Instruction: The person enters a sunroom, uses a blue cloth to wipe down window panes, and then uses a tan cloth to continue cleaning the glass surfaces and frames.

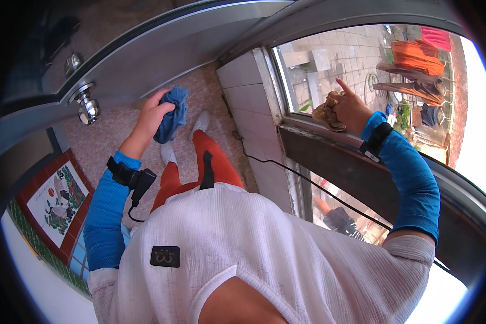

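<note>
In the head view, my left hand point(151, 117) grips a crumpled blue cloth point(173, 114) that hangs down over the floor, to the right of a metal door knob point(88, 106). A bunched brown cloth point(329, 112) is in my right hand point(350, 106), close against the lower part of a window pane point(340, 60), just above its frame. The index finger of that hand points outward while the other fingers bend around the cloth. Whether the cloth presses on the glass or on the frame is hard to tell.
A door point(178, 48) with a dark glass panel stands at the upper left. White tiles point(249, 97) cover the wall beside the window. A black cable point(281, 165) runs across below the sill. A framed picture point(58, 198) is at the left. Hanging clothes point(417, 58) show through the glass.
</note>
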Tool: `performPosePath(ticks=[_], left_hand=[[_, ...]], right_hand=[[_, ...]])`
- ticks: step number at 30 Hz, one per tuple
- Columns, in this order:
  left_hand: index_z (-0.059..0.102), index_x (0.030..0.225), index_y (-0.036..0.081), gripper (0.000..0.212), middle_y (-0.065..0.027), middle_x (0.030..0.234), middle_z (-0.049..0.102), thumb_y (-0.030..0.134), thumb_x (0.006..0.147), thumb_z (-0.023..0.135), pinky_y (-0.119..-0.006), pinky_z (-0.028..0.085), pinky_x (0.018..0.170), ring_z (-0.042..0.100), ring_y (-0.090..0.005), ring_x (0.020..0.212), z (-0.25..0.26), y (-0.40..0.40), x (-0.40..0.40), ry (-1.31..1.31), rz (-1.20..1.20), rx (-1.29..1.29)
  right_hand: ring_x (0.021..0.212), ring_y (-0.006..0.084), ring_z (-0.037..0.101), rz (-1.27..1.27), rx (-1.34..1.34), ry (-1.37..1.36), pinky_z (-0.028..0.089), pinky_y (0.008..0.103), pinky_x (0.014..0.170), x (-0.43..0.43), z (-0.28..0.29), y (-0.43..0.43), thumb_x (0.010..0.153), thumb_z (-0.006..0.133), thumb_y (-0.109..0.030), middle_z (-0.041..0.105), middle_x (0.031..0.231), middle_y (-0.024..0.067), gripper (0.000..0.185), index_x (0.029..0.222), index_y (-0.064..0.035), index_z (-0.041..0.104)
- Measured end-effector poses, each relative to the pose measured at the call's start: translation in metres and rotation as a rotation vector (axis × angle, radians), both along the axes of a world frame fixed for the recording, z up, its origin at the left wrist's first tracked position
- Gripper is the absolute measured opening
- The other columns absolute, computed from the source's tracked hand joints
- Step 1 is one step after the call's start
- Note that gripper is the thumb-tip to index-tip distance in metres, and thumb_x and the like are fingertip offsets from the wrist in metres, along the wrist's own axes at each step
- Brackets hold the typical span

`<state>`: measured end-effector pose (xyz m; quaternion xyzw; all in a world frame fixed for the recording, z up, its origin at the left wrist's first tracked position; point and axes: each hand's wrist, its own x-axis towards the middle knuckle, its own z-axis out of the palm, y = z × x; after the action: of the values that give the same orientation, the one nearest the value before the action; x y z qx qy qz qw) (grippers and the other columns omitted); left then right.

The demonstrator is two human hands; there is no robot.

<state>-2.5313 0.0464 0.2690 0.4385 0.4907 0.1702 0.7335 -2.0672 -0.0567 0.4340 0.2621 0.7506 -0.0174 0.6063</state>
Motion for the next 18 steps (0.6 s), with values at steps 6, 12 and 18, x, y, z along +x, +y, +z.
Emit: performPosePath(ticks=[6,12,18], left_hand=[[0.055,0.128,0.0,0.045,-0.0074,0.108,0.064,0.012,0.085,0.054,-0.027,0.049,0.087,0.062,-0.0151,0.096,-0.001,-0.001,-0.008,0.042,-0.01,0.037],[0.056,0.125,0.001,0.041,-0.007,0.105,0.065,0.011,0.085,0.054,-0.027,0.05,0.085,0.062,-0.0143,0.094,0.007,0.009,-0.008,0.019,0.029,0.07],[0.055,0.126,0.001,0.04,-0.0062,0.102,0.066,0.008,0.086,0.053,-0.026,0.053,0.078,0.064,-0.0137,0.088,0.02,0.013,0.005,-0.047,-0.018,0.036]], right_hand=[[0.13,0.0183,0.04,-0.077,0.142,0.132,-0.001,0.0592,0.118,0.018,-0.063,-0.02,0.085,0.055,-0.029,0.063,0.114,-0.0114,0.025,0.101,-0.0237,0.074],[0.139,0.0161,0.032,-0.166,0.433,0.072,0.001,0.0568,0.118,-0.002,-0.051,0.011,0.081,0.059,-0.034,0.052,0.136,-0.0096,0.045,0.125,-0.0228,0.062],[0.138,0.0182,0.032,-0.196,0.906,0.017,0.009,0.0543,0.118,-0.024,0.069,0.075,0.078,0.064,-0.029,0.048,0.139,-0.0053,0.051,0.128,-0.0211,0.059]])
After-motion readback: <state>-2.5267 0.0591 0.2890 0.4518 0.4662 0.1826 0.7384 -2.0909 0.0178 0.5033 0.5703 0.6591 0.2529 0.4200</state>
